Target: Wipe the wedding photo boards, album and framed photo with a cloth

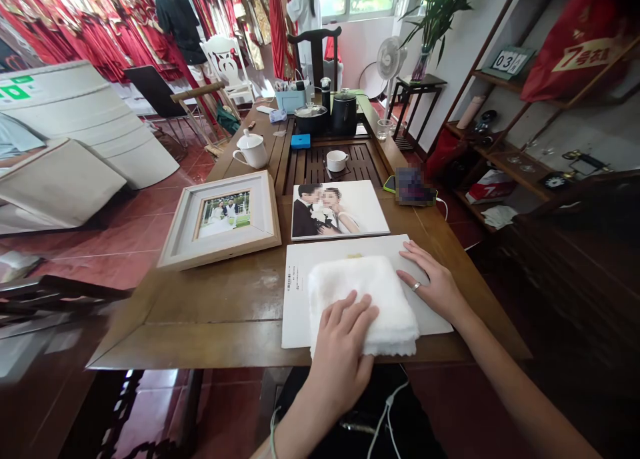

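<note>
A folded white towel (365, 275) lies on a white board (300, 325) near the table's front edge. My left hand (343, 339) rests on top of the towel. Its fingers lie along the cloth, slightly bent, with the thumb at the towel's front edge. Flat on the board's right side, my right hand (433, 279) has its fingers spread, with a ring on one of them. The board carries a small printed barcode label (289, 279) on its left side. Just beyond it lies a couple's photo panel (360, 209). To the left, a wooden picture frame (220, 219) sits tilted.
On the wooden table (210, 305) stand a lidded white mug (251, 150), a white cup (337, 160), a blue box (301, 141) and a dark kettle (344, 115). A phone (390, 184) and cable lie at right. Shelves (525, 165) rise beyond; two people stand at the back.
</note>
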A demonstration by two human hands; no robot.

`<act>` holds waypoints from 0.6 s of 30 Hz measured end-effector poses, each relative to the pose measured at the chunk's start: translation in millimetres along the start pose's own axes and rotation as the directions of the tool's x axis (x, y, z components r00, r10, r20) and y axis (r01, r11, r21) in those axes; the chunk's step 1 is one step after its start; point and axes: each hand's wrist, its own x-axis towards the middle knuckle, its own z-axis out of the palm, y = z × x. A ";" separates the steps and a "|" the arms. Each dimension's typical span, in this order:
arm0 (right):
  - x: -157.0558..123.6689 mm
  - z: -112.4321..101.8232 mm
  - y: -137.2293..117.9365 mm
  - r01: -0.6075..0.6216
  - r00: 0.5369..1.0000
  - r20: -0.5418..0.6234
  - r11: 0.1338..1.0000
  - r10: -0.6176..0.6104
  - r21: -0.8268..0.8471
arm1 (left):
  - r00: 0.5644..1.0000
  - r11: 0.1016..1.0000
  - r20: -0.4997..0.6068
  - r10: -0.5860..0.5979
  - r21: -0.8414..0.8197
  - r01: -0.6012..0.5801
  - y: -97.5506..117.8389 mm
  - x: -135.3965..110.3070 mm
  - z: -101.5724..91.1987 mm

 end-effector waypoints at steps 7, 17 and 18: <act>0.1 -1.7 0.5 -0.010 1.000 0.016 1.000 0.010 0.002 | 0.999 0.992 0.036 0.003 0.122 -0.008 9.5 14.0 0.2; -1.0 -0.8 6.3 0.002 1.000 0.027 0.999 -0.003 0.043 | 0.999 0.972 0.032 0.012 0.234 -0.020 4.2 58.2 7.3; -1.1 -0.7 7.7 0.011 0.999 0.037 0.999 -0.012 0.047 | 1.000 0.969 0.021 -0.007 0.247 0.002 4.6 66.3 8.5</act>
